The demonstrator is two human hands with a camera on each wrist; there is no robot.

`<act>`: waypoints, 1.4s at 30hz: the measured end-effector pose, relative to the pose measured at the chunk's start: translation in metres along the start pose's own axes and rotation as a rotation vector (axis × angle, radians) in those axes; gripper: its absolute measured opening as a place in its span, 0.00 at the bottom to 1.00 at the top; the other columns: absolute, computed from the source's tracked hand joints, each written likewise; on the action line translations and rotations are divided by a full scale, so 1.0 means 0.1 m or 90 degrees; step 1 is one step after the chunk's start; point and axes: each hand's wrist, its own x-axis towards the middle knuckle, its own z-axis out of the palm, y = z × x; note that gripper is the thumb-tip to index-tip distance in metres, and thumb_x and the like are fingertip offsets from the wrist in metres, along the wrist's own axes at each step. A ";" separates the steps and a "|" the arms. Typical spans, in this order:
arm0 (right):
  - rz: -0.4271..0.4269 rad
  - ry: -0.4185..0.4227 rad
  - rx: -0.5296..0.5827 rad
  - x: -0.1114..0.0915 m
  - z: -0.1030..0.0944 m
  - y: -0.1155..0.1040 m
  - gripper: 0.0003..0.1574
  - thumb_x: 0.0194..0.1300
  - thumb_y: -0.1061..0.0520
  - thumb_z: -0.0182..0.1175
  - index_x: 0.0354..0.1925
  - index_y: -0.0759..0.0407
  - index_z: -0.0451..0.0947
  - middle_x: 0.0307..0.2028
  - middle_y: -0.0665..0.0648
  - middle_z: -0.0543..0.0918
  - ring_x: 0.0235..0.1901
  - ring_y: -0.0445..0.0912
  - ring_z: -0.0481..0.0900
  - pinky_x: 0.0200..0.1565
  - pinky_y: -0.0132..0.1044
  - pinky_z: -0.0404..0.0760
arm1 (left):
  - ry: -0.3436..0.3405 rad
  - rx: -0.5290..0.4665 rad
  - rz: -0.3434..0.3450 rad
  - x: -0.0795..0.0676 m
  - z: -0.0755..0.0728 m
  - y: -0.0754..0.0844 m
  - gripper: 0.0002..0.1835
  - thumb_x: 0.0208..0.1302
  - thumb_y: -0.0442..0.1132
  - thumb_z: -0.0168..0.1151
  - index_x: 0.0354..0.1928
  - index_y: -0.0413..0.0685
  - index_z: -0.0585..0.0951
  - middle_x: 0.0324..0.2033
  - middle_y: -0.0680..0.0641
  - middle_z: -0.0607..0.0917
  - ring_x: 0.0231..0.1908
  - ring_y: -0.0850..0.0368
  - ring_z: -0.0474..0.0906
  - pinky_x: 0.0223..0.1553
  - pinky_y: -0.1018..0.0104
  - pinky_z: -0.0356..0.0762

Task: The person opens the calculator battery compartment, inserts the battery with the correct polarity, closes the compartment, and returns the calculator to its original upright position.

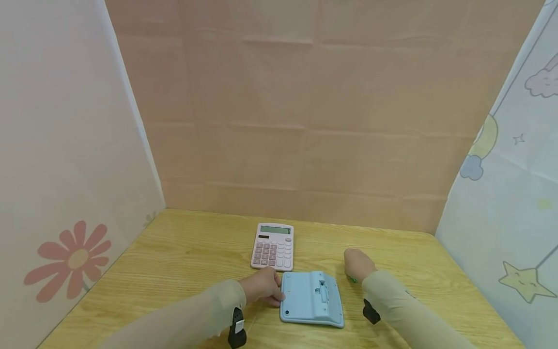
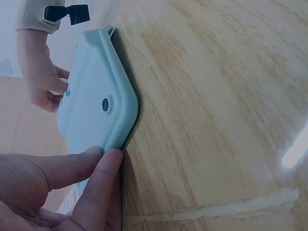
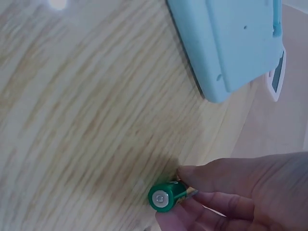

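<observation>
"Head view first: where did things lie?"

"The light-blue calculator (image 1: 298, 296) lay back up on the wooden surface (image 1: 196, 257), its battery bay (image 1: 321, 292) uncovered; whether a cell sat inside was too small to tell. The pink calculator (image 1: 272, 247) lay at its 11 o'clock. The left hand (image 1: 263, 286) was at its 9 o'clock edge, the right hand (image 1: 360, 265) apart from it, toward 2 o'clock."

"How would that shell have handled?"

"Light and stiff, I'd judge, smooth enough to skid if pushed. The rim was the place to hold it, clear of the bay."

"And the left wrist view?"

"There the grip was nearly together, thumb and forefinger pinching the rim between them, at the casing's 6 o'clock as that camera saw it."

"The right wrist view?"

"That grip was clamped on a green cylindrical battery (image 3: 168, 194), thumb on one side, fingers on the other, silver end bare. The light-blue calculator stood off at 1 o'clock from it."

"Tricky to hold?"

"Small, hard, dense for its size, probably, and apt to roll or slip. Best pinched mid-barrel, ends free."
</observation>
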 end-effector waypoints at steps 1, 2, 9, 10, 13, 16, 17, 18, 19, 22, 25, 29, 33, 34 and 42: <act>-0.002 -0.001 0.001 0.00 0.00 0.00 0.12 0.58 0.76 0.53 0.24 0.64 0.71 0.17 0.56 0.72 0.16 0.43 0.64 0.17 0.28 0.64 | 0.000 0.001 0.000 0.00 0.00 0.00 0.13 0.52 0.21 0.67 0.34 0.35 0.72 0.30 0.40 0.76 0.24 0.55 0.83 0.28 0.68 0.86; -0.004 -0.002 0.001 0.00 0.00 0.01 0.12 0.58 0.76 0.53 0.24 0.64 0.71 0.16 0.56 0.72 0.16 0.43 0.63 0.16 0.28 0.64 | 0.001 0.003 0.000 0.00 0.00 0.01 0.13 0.52 0.21 0.67 0.34 0.36 0.72 0.30 0.40 0.76 0.24 0.55 0.83 0.28 0.68 0.86; -0.034 -0.018 0.041 0.03 0.00 0.07 0.20 0.54 0.78 0.51 0.16 0.58 0.66 0.12 0.50 0.61 0.14 0.41 0.56 0.16 0.26 0.58 | -0.002 0.004 -0.005 0.00 0.00 0.01 0.13 0.52 0.21 0.67 0.33 0.36 0.72 0.30 0.40 0.76 0.24 0.55 0.83 0.28 0.68 0.86; -0.033 -0.026 0.055 0.03 0.00 0.08 0.22 0.53 0.78 0.51 0.14 0.56 0.64 0.11 0.48 0.59 0.13 0.40 0.55 0.15 0.25 0.56 | -0.002 0.004 -0.006 0.00 0.00 0.01 0.13 0.52 0.21 0.67 0.33 0.36 0.72 0.30 0.40 0.76 0.24 0.55 0.83 0.28 0.68 0.86; -0.018 -0.048 0.100 0.00 -0.06 0.07 0.27 0.51 0.77 0.52 0.09 0.52 0.60 0.09 0.45 0.54 0.10 0.38 0.52 0.13 0.23 0.55 | -0.003 0.002 -0.006 0.01 0.00 0.01 0.13 0.52 0.21 0.67 0.33 0.36 0.71 0.30 0.40 0.76 0.24 0.55 0.83 0.28 0.68 0.86; -0.007 -0.066 0.137 -0.03 -0.15 0.02 0.29 0.51 0.76 0.53 0.07 0.52 0.59 0.06 0.45 0.55 0.09 0.37 0.53 0.13 0.23 0.60 | -0.004 -0.001 -0.003 0.01 0.00 0.00 0.13 0.52 0.20 0.67 0.33 0.35 0.71 0.30 0.40 0.76 0.24 0.55 0.83 0.28 0.68 0.86; -0.005 -0.071 0.149 -0.03 -0.17 0.01 0.28 0.52 0.76 0.53 0.07 0.52 0.58 0.07 0.45 0.56 0.09 0.38 0.54 0.13 0.24 0.63 | -0.003 0.000 -0.002 0.01 -0.01 0.00 0.13 0.52 0.20 0.67 0.33 0.35 0.71 0.30 0.40 0.76 0.24 0.55 0.83 0.28 0.68 0.86; -0.002 -0.076 0.159 -0.04 -0.20 -0.01 0.27 0.52 0.75 0.53 0.08 0.53 0.60 0.07 0.46 0.58 0.10 0.38 0.55 0.14 0.25 0.66 | -0.003 0.001 -0.001 0.01 -0.01 0.00 0.13 0.52 0.20 0.67 0.33 0.35 0.71 0.30 0.40 0.76 0.24 0.55 0.83 0.28 0.68 0.86; 0.003 -0.080 0.173 -0.05 -0.23 -0.03 0.25 0.53 0.75 0.54 0.10 0.54 0.63 0.09 0.47 0.61 0.11 0.38 0.57 0.15 0.26 0.70 | -0.003 0.002 -0.001 0.01 -0.01 0.00 0.13 0.52 0.20 0.67 0.33 0.35 0.71 0.30 0.40 0.76 0.24 0.55 0.83 0.28 0.68 0.86; 0.000 -0.085 0.218 -0.07 -0.30 -0.09 0.11 0.57 0.72 0.58 0.22 0.63 0.73 0.19 0.52 0.72 0.16 0.41 0.68 0.21 0.32 0.81 | -0.001 0.004 -0.001 0.02 -0.02 -0.01 0.13 0.52 0.21 0.67 0.33 0.36 0.71 0.30 0.40 0.76 0.25 0.55 0.83 0.27 0.68 0.86; -0.022 -0.097 0.284 -0.13 -0.34 -0.16 0.07 0.59 0.69 0.61 0.38 0.69 0.75 0.29 0.58 0.76 0.23 0.46 0.77 0.28 0.39 0.86 | 0.000 0.004 -0.003 0.02 -0.02 -0.01 0.13 0.52 0.21 0.67 0.33 0.36 0.71 0.30 0.41 0.76 0.24 0.55 0.83 0.27 0.68 0.86; -0.075 -0.135 0.359 -0.24 -0.35 -0.26 0.11 0.61 0.66 0.62 0.42 0.68 0.73 0.30 0.60 0.75 0.25 0.49 0.79 0.31 0.44 0.87 | -0.003 0.002 0.001 0.01 -0.01 -0.01 0.13 0.52 0.21 0.67 0.33 0.35 0.72 0.30 0.41 0.76 0.24 0.55 0.83 0.27 0.68 0.86; -0.105 -0.162 0.407 -0.37 -0.33 -0.35 0.11 0.61 0.65 0.63 0.41 0.66 0.73 0.31 0.59 0.75 0.26 0.48 0.79 0.31 0.44 0.88 | -0.009 -0.003 0.008 0.01 -0.01 -0.02 0.13 0.52 0.20 0.67 0.33 0.35 0.72 0.30 0.40 0.76 0.25 0.54 0.83 0.28 0.68 0.86; -0.107 -0.164 0.421 -0.39 -0.32 -0.37 0.11 0.61 0.65 0.63 0.41 0.67 0.72 0.31 0.59 0.75 0.27 0.48 0.79 0.31 0.45 0.88 | -0.010 -0.003 0.008 0.01 -0.01 -0.02 0.13 0.52 0.20 0.67 0.33 0.35 0.72 0.30 0.40 0.76 0.25 0.54 0.83 0.28 0.68 0.86; -0.079 -0.147 0.486 -0.43 -0.28 -0.46 0.13 0.61 0.66 0.64 0.42 0.69 0.71 0.33 0.60 0.74 0.28 0.47 0.80 0.33 0.46 0.88 | -0.015 0.014 0.014 0.00 -0.02 -0.02 0.11 0.52 0.21 0.67 0.31 0.36 0.73 0.29 0.41 0.78 0.25 0.57 0.82 0.28 0.69 0.85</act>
